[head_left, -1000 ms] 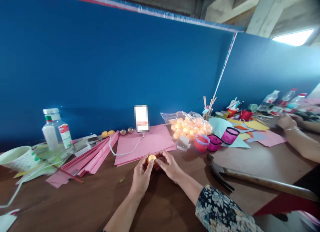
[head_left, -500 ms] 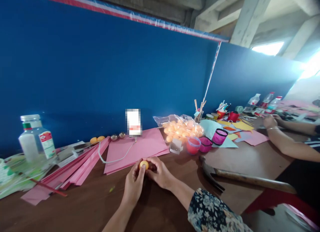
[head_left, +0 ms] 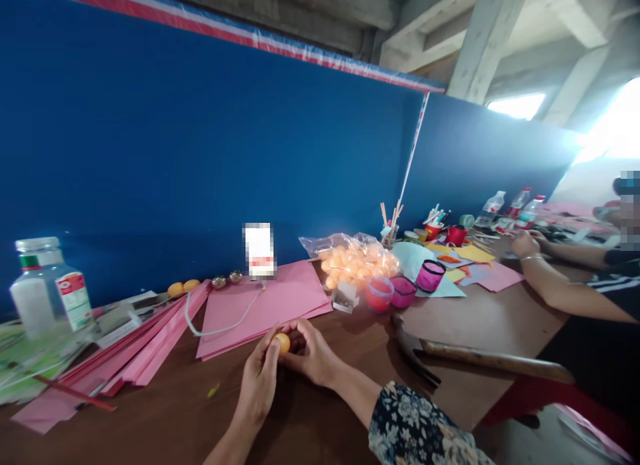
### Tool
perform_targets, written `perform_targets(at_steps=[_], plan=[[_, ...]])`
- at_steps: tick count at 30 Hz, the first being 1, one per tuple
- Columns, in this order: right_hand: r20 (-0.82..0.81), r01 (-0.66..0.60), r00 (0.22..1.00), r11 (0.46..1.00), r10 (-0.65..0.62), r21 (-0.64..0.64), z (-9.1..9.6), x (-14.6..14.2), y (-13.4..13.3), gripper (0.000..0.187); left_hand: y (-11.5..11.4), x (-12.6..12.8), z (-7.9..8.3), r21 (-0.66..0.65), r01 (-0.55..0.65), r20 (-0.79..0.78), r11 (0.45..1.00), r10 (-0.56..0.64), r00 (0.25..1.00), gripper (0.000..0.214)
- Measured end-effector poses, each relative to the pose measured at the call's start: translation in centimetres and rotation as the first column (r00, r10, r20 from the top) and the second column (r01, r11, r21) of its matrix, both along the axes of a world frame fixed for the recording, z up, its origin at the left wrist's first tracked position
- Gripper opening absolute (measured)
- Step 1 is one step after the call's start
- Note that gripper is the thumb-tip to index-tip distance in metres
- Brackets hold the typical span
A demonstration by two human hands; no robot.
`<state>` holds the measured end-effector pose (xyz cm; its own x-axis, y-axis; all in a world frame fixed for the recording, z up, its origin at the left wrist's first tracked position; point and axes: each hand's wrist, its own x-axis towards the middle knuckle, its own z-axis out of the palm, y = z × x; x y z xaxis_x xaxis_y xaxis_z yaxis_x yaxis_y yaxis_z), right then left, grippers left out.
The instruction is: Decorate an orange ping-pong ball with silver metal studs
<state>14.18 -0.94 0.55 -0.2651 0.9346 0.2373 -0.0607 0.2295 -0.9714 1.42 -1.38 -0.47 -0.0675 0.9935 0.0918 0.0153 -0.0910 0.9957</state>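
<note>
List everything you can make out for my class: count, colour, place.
Orange ball: 1, orange, lower centre
Bagged balls: many, orange, back centre
Loose balls: 2 orange, 2 silver, back left
Pink sheets: several, pink, centre
Pink strips: several, pink, left
Cord: 1, white, over the sheets
Pixelated item: 1, white, back centre
Hammer: 1, dark head, wooden handle, right
Tub: 1, red, right of centre
Cylinders: 2, magenta and black, beside the tub
Stick: 1, red, lower left
Bottles: several, clear, far left and right
Coloured papers: several, mixed, right
Smaller items: uncounted, mixed colours, back right
Partition: 1, blue, behind
Table: 1, brown, beneath
Co-worker's arms: 2, dark sleeves, right
Left hand: 1, bare, on the ball
Right hand: 1, bare, on the ball
</note>
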Motion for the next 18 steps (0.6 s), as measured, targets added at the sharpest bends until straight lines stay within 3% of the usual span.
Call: perform_targets(at_steps=[7,13,18], plan=[[-0.142,0.005,0.990,0.998,-0.014,-0.060,-0.66,-0.20,0.25,0.044,-0.29,0.11,0.49,-0.038,-0.024,0.016,0.999,0.025,1.000,0.050],[0.057,0.120,0.991,0.992,-0.123,0.047,-0.25,-0.03,0.27,0.045,0.02,-0.10,0.17,-0.004,0.019,0.028,1.000,-0.018,0.999,0.043],[0.034,0.081,0.996,0.996,-0.083,0.045,0.17,-0.02,0.11,0.045,0.23,-0.26,-0.11,-0.027,0.010,0.088,1.000,-0.008,0.996,0.039]])
